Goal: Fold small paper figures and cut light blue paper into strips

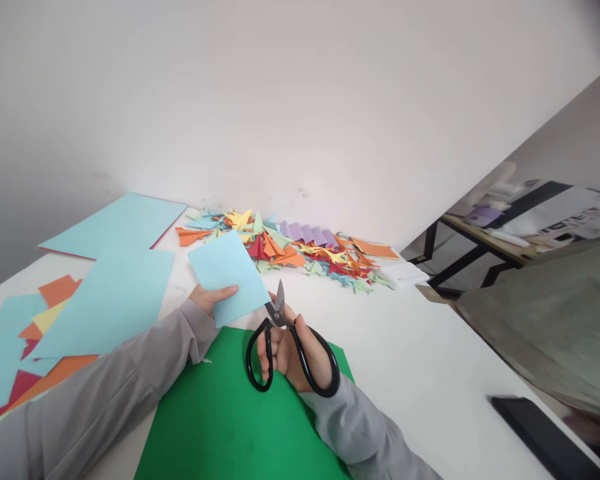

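My left hand (212,297) grips a light blue sheet of paper (233,270) by its lower left side, thumb on top. The sheet is tilted above the table. In my right hand (293,350) is a pair of scissors (279,315) with black looped handles, fingers through the loops. Its blades stand apart, close to the sheet's lower right corner; whether they touch the paper I cannot tell. Beneath both hands lies a green sheet (240,427) on the white table.
Folded coloured paper pieces (280,250) are heaped along the wall. Large light blue sheets (120,227) and coloured scraps (60,290) lie on the left. A black flat object (545,433) rests at the right edge. Beyond stands a black-framed table (480,240).
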A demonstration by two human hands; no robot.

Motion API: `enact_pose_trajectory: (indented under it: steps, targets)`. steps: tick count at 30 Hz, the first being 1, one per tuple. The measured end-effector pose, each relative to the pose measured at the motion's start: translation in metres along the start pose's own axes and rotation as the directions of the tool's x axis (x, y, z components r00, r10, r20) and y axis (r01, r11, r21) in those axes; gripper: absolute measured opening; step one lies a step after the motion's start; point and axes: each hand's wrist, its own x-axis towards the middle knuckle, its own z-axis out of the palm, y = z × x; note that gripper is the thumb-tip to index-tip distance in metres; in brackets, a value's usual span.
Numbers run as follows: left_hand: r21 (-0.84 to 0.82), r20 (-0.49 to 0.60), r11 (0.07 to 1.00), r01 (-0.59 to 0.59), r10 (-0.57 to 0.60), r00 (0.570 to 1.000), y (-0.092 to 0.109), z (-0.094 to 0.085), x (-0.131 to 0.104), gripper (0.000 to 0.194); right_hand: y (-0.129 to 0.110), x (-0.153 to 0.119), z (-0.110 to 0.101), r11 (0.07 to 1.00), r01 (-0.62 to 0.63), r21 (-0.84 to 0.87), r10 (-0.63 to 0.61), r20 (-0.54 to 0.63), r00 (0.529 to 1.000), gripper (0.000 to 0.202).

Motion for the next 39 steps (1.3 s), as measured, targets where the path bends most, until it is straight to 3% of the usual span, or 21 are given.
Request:
enact_pose_trajectory:
  steps: [14,23,39]
  targets:
    - [0.057,0.073,0.998,0.001,-0.005,0.997,0.002,0.000,-0.001,0.043,-0.002,0.001,0.000,0.992,-0.043,0.121,0.039,0.037,0.999,0.071]
    - [0.111,0.128,0.990,-0.084,0.069,0.989,0.007,-0.002,0.002,0.046,-0.007,-0.001,0.001,0.995,-0.053,0.089,0.046,0.079,0.996,0.076]
    - [0.113,0.074,0.990,-0.079,0.071,0.995,0.007,-0.005,0.008,0.059,-0.009,-0.003,0.001,0.999,-0.024,0.032,0.023,0.040,0.999,0.076]
